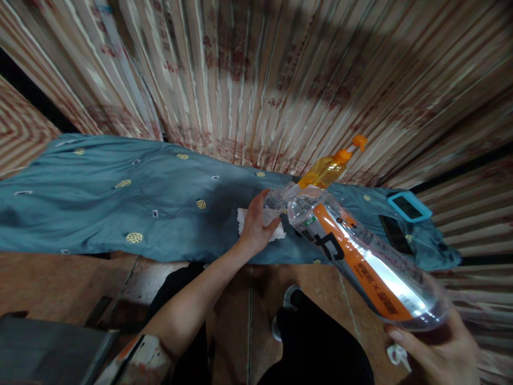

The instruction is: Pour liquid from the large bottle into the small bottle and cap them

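My right hand [444, 342] grips a large clear plastic bottle [360, 262] near its base. The bottle, with an orange and silver label, is tilted with its far end toward my left hand. My left hand [256, 222] is closed around a small clear plastic container [278, 198]. Whether this container touches the bottle, I cannot tell. A white scallop-edged wipe or tissue [277, 233] lies beneath my left hand on the blue-green cloth [172, 182]. Just behind the bottle stands an amber pump bottle [325, 171] with an orange pump head.
The patterned cloth covers a long narrow bench. At its right end lie a dark phone [395, 234] and a light-blue framed device [409, 207]. Pleated striped sheeting [240, 80] rises behind. A grey stool-like surface [48, 347] is at lower left, above a tiled floor [230, 305].
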`<action>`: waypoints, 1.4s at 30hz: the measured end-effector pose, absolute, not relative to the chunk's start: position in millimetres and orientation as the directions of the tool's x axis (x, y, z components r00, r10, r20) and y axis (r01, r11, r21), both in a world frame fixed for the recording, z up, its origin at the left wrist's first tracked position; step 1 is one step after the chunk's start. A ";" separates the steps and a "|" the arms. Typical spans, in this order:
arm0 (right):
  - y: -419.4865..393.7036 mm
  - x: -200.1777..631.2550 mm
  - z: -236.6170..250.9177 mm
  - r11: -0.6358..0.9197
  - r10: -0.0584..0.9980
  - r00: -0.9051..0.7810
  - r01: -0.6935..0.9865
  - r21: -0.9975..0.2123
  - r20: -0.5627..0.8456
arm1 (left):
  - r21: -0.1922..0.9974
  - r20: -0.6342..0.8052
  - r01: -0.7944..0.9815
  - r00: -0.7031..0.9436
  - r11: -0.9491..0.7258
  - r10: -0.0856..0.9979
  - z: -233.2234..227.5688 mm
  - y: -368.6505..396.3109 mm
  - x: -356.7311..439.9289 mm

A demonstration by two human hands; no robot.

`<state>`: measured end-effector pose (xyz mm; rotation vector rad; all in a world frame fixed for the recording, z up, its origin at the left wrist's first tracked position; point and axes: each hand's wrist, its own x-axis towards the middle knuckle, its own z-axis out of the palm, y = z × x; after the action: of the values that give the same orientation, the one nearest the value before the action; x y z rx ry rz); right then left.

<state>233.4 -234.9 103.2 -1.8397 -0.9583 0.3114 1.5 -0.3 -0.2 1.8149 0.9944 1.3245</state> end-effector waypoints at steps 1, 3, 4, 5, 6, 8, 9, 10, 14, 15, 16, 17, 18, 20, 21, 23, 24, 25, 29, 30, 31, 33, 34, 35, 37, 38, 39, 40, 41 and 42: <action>-234.8 233.6 103.3 -0.187 0.732 0.651 0.478 -0.858 0.203 | 0.854 0.452 0.189 0.193 -0.485 0.871 -0.2 -0.3 1.5; -235.1 234.9 102.4 -0.191 0.739 0.643 0.485 -0.853 0.200 | 0.850 0.459 0.191 0.188 -0.491 0.868 -0.3 -0.2 1.7; -235.6 235.9 101.4 -0.195 0.743 0.639 0.487 -0.851 0.196 | 0.848 0.463 0.191 0.185 -0.494 0.867 -0.4 -0.1 1.9; -236.3 237.3 100.1 -0.196 0.747 0.637 0.486 -0.852 0.191 | 0.847 0.466 0.190 0.182 -0.496 0.866 -0.4 -0.1 2.0; -237.3 239.0 98.5 -0.191 0.743 0.640 0.482 -0.855 0.196 | 0.847 0.468 0.188 0.180 -0.497 0.865 -0.3 0.0 2.2; -239.7 243.7 95.3 -0.176 0.744 0.636 0.483 -0.858 0.205 | 0.850 0.466 0.181 0.180 -0.495 0.866 -0.1 -0.1 2.2; -241.1 246.7 94.0 -0.169 0.748 0.629 0.491 -0.854 0.213 | 0.851 0.465 0.177 0.182 -0.494 0.866 -0.1 -0.2 2.1; -242.4 249.7 93.1 -0.171 0.759 0.615 0.503 -0.847 0.213 | 0.852 0.465 0.174 0.183 -0.495 0.866 0.0 -0.2 2.0; -244.3 253.9 94.5 -0.180 0.783 0.582 0.552 -0.814 0.221 | 0.850 0.474 0.161 0.184 -0.502 0.861 -0.4 -0.1 1.8; -243.3 251.2 96.0 -0.179 0.779 0.585 0.552 -0.814 0.225 | 0.849 0.477 0.159 0.182 -0.504 0.860 -0.7 0.0 1.8; -241.9 247.3 97.6 -0.175 0.770 0.594 0.546 -0.819 0.232 | 0.849 0.479 0.157 0.179 -0.505 0.860 -0.9 0.1 1.8; -240.0 242.5 99.2 -0.170 0.761 0.604 0.537 -0.826 0.237 | 0.849 0.480 0.156 0.178 -0.506 0.859 -1.2 0.2 1.8; -238.1 237.5 100.6 -0.163 0.747 0.619 0.525 -0.835 0.243 | 0.849 0.479 0.156 0.177 -0.505 0.860 -1.3 0.4 1.8; -234.7 229.5 102.4 -0.156 0.723 0.645 0.502 -0.851 0.247 | 0.851 0.474 0.156 0.183 -0.501 0.861 -1.4 0.6 1.7; -233.6 227.3 102.7 -0.157 0.719 0.651 0.493 -0.856 0.244 | 0.853 0.470 0.157 0.188 -0.499 0.863 -1.4 0.7 1.5; -232.5 226.6 102.0 -0.174 0.724 0.653 0.488 -0.856 0.225 | 0.855 0.463 0.160 0.193 -0.493 0.865 -1.5 0.8 1.3; -232.3 227.7 101.3 -0.179 0.728 0.649 0.491 -0.852 0.221 | 0.855 0.461 0.163 0.193 -0.492 0.866 -1.6 0.9 1.2; -232.2 229.1 100.6 -0.180 0.735 0.641 0.501 -0.847 0.223 | 0.855 0.462 0.165 0.192 -0.493 0.866 -1.8 0.9 1.2; -231.6 233.6 99.2 -0.153 0.750 0.608 0.544 -0.825 0.261 | 0.850 0.468 0.171 0.185 -0.498 0.864 -2.4 1.1 1.3; -231.4 234.0 99.2 -0.150 0.752 0.604 0.546 -0.824 0.263 | 0.851 0.468 0.171 0.182 -0.496 0.865 -2.5 1.1 1.4; -231.2 234.1 99.3 -0.149 0.752 0.604 0.545 -0.825 0.263 | 0.852 0.467 0.171 0.181 -0.496 0.865 -2.6 1.1 1.4; -231.3 233.8 99.4 -0.152 0.751 0.605 0.546 -0.824 0.263 | 0.852 0.469 0.165 0.182 -0.497 0.864 -2.7 1.1 1.3; -231.4 233.5 99.5 -0.153 0.749 0.608 0.546 -0.824 0.264 | 0.852 0.471 0.162 0.183 -0.499 0.863 -2.8 1.1 1.2; -231.5 233.0 99.7 -0.153 0.749 0.609 0.541 -0.827 0.260 | 0.851 0.472 0.160 0.185 -0.500 0.862 -2.9 1.1 1.2; -231.5 231.2 100.7 -0.147 0.756 0.607 0.524 -0.839 0.246 | 0.850 0.474 0.160 0.183 -0.502 0.861 -3.1 1.1 1.0; -231.3 229.9 101.6 -0.147 0.760 0.606 0.512 -0.847 0.234 | 0.849 0.475 0.162 0.182 -0.502 0.861 -3.0 1.1 0.9; -230.9 228.4 102.7 -0.150 0.762 0.608 0.498 -0.854 0.220 | 0.848 0.476 0.162 0.182 -0.504 0.860 -2.8 1.1 0.8; -230.4 226.7 104.1 -0.159 0.761 0.615 0.483 -0.861 0.205 | 0.848 0.478 0.161 0.184 -0.506 0.859 -2.5 1.1 0.7; -229.9 225.1 105.6 -0.169 0.755 0.626 0.470 -0.866 0.193 | 0.847 0.478 0.159 0.187 -0.507 0.858 -2.1 1.0 0.6; -229.2 223.7 107.1 -0.179 0.747 0.639 0.459 -0.870 0.183 | 0.848 0.476 0.159 0.190 -0.505 0.859 -1.6 0.9 0.5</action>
<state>223.7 -229.2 107.1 -1.8232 -0.9660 0.3478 0.5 0.9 -1.6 1.8107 0.9558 1.3565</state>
